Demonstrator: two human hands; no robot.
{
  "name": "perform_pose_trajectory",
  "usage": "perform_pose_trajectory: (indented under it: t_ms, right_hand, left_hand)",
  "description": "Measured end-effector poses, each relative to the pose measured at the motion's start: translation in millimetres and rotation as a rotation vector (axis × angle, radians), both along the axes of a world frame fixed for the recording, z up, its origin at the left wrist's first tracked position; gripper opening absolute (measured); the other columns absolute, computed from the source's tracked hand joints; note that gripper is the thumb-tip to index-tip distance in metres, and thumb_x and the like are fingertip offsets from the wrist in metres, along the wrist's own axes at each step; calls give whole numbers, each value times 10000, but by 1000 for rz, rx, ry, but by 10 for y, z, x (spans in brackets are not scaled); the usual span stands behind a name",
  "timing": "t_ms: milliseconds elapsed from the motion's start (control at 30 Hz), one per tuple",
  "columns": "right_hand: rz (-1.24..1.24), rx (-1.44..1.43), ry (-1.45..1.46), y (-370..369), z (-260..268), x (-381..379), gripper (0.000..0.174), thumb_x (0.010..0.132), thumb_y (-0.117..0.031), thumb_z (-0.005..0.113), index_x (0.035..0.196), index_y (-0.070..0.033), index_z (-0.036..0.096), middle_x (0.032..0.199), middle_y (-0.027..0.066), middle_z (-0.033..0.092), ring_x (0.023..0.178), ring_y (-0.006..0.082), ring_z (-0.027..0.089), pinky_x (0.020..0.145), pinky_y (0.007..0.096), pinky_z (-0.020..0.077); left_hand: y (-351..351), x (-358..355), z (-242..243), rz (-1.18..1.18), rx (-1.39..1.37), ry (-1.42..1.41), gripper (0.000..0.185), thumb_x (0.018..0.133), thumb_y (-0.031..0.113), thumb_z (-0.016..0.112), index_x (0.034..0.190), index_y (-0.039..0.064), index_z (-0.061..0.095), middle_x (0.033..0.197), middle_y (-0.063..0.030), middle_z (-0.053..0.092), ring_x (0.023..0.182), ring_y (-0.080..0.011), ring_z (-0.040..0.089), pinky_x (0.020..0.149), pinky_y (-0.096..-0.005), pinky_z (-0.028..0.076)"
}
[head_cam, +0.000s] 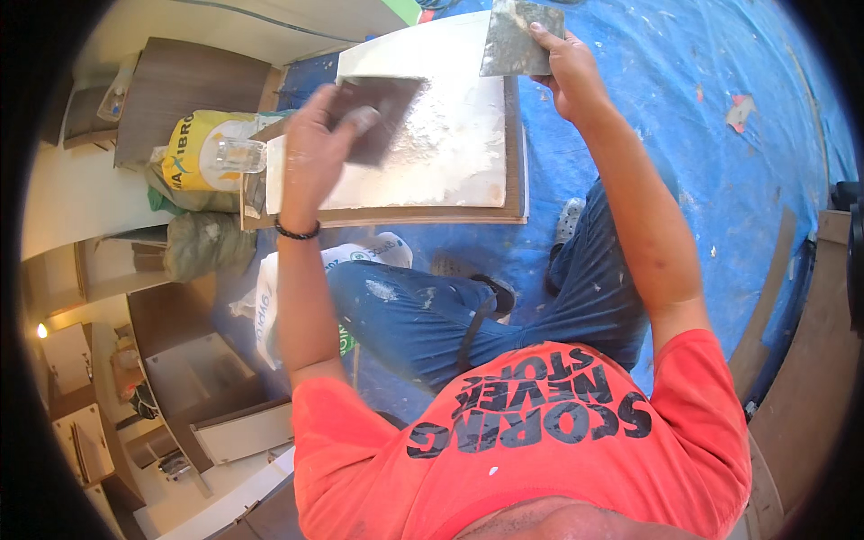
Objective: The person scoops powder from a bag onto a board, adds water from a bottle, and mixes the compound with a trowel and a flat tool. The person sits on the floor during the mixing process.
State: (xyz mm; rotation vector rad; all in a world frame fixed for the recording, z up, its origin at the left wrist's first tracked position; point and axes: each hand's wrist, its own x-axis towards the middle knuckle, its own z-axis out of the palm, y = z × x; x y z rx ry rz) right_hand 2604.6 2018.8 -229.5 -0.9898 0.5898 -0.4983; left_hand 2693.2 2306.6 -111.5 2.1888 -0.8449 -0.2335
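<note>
My left hand (320, 145) grips a dark, thin flat plate (378, 125), its thumb laid across the face; motion blurs both. The plate is over a white board (459, 179), and I cannot tell whether it touches. Rough white powder or plaster (432, 131) is spread across the board's middle. Up at the right, my right hand (570, 74) pinches a squarish grey metal plate (520, 40) by its edge, thumb on top. That plate carries pale smears and overlaps the board's far right corner. Beneath the white board lies a brown wooden panel (405, 217).
A clear cup (241, 155) lies beside the panel's left edge, against a yellow bag (196, 145) bearing writing. A white printed bag (371, 251) is near my leg. Blue tarpaulin (709, 155) covers the floor. Brown boards (803, 324) line the right; cabinets (196, 378) stand left.
</note>
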Motion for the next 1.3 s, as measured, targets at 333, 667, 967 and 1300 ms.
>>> perform_pose_trajectory:
  t_ms: [333,667,967,1300]
  right_hand:
    - [-70,83,19,-154,-242,192,294,1000,-278,683,1196,-70,615,1070,44,698,920,150,648,751,348,529]
    - [-22,115,-84,-80,-127,100,277,1004,-230,631,1247,-100,659,1050,29,720,881,147,673,753,336,537]
    - [-10,56,-51,-4,-122,176,298,1006,-253,664,1237,-67,635,1089,48,705,936,153,664,799,345,536]
    - [0,6,-23,99,108,13,424,998,-260,682,1352,-48,584,1192,69,681,1013,167,659,886,368,550]
  left_hand:
    - [-429,102,-486,69,310,-185,416,844,340,777,1088,13,700,861,-203,726,801,-370,695,761,-436,539]
    - [410,424,93,-233,330,90,252,861,224,764,1041,48,761,887,-132,730,787,-295,641,809,-347,512]
    - [73,788,-201,-267,487,-15,389,791,286,832,1083,34,779,1018,-157,766,931,-319,684,882,-388,525]
    - [518,665,105,142,-27,-24,307,863,168,809,1076,-42,737,867,-86,743,806,-117,607,766,-305,494]
